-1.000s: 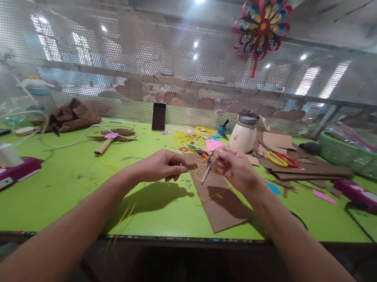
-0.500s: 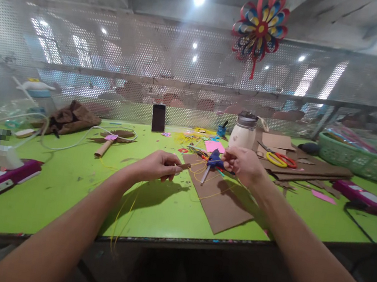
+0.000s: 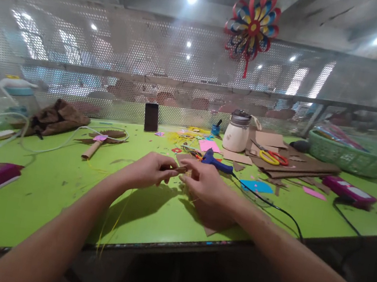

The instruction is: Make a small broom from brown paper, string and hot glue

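Note:
My left hand (image 3: 153, 171) pinches a small strip of brown cardboard (image 3: 180, 169) between thumb and fingers. Close against its tip is my right hand (image 3: 207, 183), with the fingers closed on thin yellow string. Loose strands of the yellow string (image 3: 121, 214) hang below my left wrist, past the table's front edge. A brown cardboard sheet (image 3: 214, 219) lies beneath my right hand, largely covered by it. Just beyond the right hand rests a blue glue gun (image 3: 216, 162) with a black cord. The exact contact between fingertips, cardboard and string is partly hidden.
A rolled cardboard piece with a pink bow (image 3: 92, 148) lies left. Behind stand a phone (image 3: 151, 117) and a white bottle (image 3: 236, 134). Scissors (image 3: 273, 158) rest on cardboard sheets at right, near a green basket (image 3: 354, 154). Purple power strips (image 3: 349, 191) sit at both sides.
My right hand has moved left and down to meet the left hand at the cardboard strip. The view has turned slightly right, showing the glue gun's cord and a blue paper.

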{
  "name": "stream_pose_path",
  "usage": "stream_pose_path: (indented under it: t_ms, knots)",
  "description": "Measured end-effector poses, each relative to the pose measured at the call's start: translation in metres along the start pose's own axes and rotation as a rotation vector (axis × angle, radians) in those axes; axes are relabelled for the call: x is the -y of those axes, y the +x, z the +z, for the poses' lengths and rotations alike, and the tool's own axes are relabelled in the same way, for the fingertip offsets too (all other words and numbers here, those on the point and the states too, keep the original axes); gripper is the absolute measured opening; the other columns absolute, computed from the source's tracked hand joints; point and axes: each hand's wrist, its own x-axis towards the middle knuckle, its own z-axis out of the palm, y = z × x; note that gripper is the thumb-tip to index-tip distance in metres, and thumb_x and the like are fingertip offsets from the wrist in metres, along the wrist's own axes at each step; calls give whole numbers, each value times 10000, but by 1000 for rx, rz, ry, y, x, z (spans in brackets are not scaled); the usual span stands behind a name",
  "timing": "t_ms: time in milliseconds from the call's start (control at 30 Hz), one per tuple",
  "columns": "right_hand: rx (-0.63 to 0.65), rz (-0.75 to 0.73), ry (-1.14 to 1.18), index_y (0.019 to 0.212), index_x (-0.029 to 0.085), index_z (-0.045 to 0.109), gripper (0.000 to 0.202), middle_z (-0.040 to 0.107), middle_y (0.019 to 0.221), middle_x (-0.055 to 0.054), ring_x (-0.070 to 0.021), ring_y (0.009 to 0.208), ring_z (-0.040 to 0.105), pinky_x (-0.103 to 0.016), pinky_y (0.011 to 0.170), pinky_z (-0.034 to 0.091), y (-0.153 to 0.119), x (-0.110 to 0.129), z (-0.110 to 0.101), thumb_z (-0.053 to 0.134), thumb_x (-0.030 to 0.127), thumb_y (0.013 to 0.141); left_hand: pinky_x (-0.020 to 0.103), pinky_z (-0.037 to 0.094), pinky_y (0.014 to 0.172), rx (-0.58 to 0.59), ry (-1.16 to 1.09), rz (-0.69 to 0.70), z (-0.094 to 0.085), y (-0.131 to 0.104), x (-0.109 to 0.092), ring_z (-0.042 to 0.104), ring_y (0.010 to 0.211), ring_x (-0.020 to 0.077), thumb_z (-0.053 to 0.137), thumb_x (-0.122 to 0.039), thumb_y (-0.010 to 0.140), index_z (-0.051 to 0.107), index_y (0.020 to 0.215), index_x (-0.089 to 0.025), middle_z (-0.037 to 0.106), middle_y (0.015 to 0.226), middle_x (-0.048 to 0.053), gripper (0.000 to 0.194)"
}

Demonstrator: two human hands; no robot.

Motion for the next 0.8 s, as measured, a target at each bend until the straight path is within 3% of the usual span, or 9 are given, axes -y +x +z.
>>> stream_pose_path:
  t_ms: [100,233,400,500,667,800]
  knots:
    - [19,46,-19,1009,157,657,254,677,844,-74,-154,682,559,-272,639,412,0,-3,9,556,124,778,194,341,506,-29,107,25,-1,-2,-7,494,493,86,482,-411,849,652,838,-164,578,566,-15,300]
    - [60,66,88,934,174,689,277,672,725,-30,-127,630,557,-243,599,406,0,-9,3,481,71,781,189,346,513,-59,132,50,-2,-3,-8,507,506,87,509,-389,836,639,821,-162,596,582,-11,262]
    - [344,216,293,926,153,703,223,623,558,-1,-86,449,469,-213,455,347,1,-9,-23,525,228,816,199,371,525,-3,84,64,0,-5,-4,531,512,92,515,-383,834,627,822,-158,625,624,5,251]
    - [372,183,160,834,166,733,209,606,496,6,-85,428,443,-214,443,323,0,-15,-44,571,290,793,210,393,535,21,50,47,2,-5,-1,555,520,100,512,-388,837,623,826,-157,638,643,13,257]
    - [267,138,-105,687,183,741,224,635,524,-15,-119,480,492,-244,490,358,-1,-34,-77,599,338,766,220,413,542,32,9,51,10,-2,6,569,521,103,502,-368,846,615,801,-154,658,672,27,246]
    - [-98,123,-303,791,178,733,178,674,723,-63,-175,623,560,-294,580,404,2,-41,-80,612,304,753,221,418,549,4,-13,35,15,2,9,589,542,111,507,-347,845,606,804,-149,664,686,38,225]
